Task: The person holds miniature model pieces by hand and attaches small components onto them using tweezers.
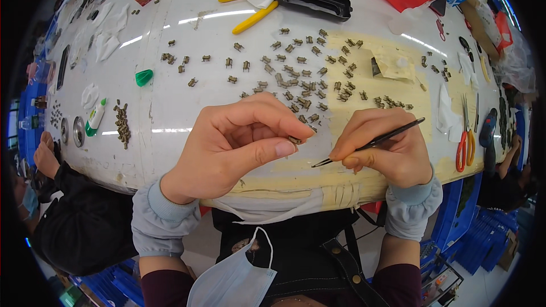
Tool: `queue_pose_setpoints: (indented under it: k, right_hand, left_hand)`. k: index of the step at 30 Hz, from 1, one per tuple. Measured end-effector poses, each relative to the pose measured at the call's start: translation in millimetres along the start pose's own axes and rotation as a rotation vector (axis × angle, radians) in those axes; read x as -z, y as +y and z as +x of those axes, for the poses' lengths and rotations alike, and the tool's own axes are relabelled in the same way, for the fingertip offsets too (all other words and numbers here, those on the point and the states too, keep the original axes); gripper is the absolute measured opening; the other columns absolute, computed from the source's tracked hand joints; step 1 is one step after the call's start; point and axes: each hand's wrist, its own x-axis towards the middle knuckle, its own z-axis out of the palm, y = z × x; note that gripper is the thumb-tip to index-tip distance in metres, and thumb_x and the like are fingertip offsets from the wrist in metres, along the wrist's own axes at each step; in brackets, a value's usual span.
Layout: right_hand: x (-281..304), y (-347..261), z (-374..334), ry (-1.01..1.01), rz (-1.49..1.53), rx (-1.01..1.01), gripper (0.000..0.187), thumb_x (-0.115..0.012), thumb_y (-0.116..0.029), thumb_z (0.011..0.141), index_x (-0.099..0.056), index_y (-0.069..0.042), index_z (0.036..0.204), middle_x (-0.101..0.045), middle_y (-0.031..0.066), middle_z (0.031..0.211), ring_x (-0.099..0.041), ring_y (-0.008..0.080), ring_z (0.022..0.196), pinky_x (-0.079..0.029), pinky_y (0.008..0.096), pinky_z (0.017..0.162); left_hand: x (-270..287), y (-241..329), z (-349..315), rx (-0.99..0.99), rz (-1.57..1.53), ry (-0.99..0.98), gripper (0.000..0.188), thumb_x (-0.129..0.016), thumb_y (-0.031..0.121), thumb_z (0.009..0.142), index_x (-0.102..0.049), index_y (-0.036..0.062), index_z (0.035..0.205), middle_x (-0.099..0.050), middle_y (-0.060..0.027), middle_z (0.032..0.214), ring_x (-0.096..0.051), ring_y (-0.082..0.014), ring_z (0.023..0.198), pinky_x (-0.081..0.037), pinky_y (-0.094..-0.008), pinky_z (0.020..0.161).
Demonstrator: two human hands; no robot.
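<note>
My left hand (233,142) pinches a small brownish metal part (294,140) between thumb and forefinger, above the near part of the table. To its right, my right hand (387,148) grips a pair of black tweezers (392,139) like a pen. The tweezers' tip points left toward the small part but stays apart from it. Beyond both hands, many small metal parts (293,73) of a like colour lie scattered over the white table (187,94) and a yellowish taped patch (392,57).
A glue bottle (95,118) stands left beside a pile of small pieces (122,125). Yellow-handled pliers (256,18) and a black tray (314,1) lie far back. Orange-handled scissors (465,142) are at right. Co-workers' hands (46,156) show at both sides.
</note>
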Motion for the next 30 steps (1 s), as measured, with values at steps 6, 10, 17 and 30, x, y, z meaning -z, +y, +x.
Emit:
queue_pose_setpoints:
  k: [6, 10, 17, 30]
  right_hand:
    - [-1.7, -1.2, 1.7, -0.012, -0.013, 0.346, 0.015, -0.069, 0.008, 0.074, -0.073, 0.003, 0.087, -0.068, 0.0153, 0.084, -0.063, 0.0156, 0.065, -0.051, 0.0233, 0.056]
    - [-6.9, 4.3, 1.7, 0.080, 0.118, 0.416, 0.011, -0.073, 0.004, 0.074, -0.073, 0.002, 0.085, -0.067, 0.0187, 0.084, -0.064, 0.0171, 0.061, -0.052, 0.0233, 0.054]
    - [-14.0, 8.1, 0.8, 0.140, 0.192, 0.401, 0.012, -0.074, 0.001, 0.075, -0.073, 0.002, 0.087, -0.067, 0.0193, 0.086, -0.064, 0.0175, 0.061, -0.053, 0.0236, 0.053]
    - [-15.8, 6.7, 1.8, 0.137, 0.138, 0.422, 0.010, -0.073, 0.001, 0.078, -0.074, 0.001, 0.087, -0.067, 0.0199, 0.086, -0.063, 0.0163, 0.060, -0.052, 0.0235, 0.054]
  left_hand:
    - [2.8, 3.8, -2.6, 0.023, 0.004, -0.042, 0.017, -0.064, -0.005, 0.083, -0.067, -0.0043, 0.100, -0.059, -0.0117, 0.098, -0.060, -0.0152, 0.088, -0.049, -0.0265, 0.079]
    - [-0.2, 0.8, -1.7, 0.017, -0.071, -0.068, 0.016, -0.062, -0.006, 0.085, -0.066, -0.0041, 0.100, -0.059, -0.0119, 0.098, -0.059, -0.0149, 0.088, -0.048, -0.0263, 0.079]
    - [-3.1, 0.4, -3.0, 0.034, -0.097, -0.089, 0.015, -0.061, -0.009, 0.085, -0.064, -0.0045, 0.100, -0.061, -0.0137, 0.098, -0.061, -0.0162, 0.088, -0.050, -0.0273, 0.078]
    - [-2.5, 5.8, -3.0, 0.125, -0.131, -0.053, 0.015, -0.061, -0.009, 0.084, -0.064, -0.0059, 0.099, -0.064, -0.0153, 0.095, -0.064, -0.0182, 0.086, -0.052, -0.0285, 0.079]
